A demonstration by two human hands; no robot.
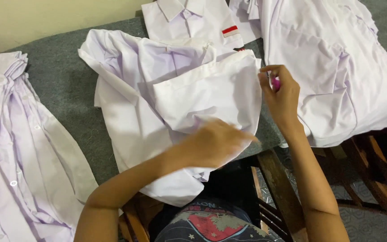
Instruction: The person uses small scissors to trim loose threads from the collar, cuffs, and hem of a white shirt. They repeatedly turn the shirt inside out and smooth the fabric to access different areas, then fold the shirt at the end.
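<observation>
Since the left hand (213,143) lies flat and blurred on the white shirt (189,112) at the table's (63,85) near edge, while the right hand (281,96) pinches its hem and a small pink thing (276,83), I'd guess the shirt slides off onto the lap.

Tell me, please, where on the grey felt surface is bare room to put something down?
The grey felt surface is bare between the stacked white shirts on the left and the crumpled white shirt in the middle. The right side is crowded: a white shirt heap beside the right hand.
</observation>
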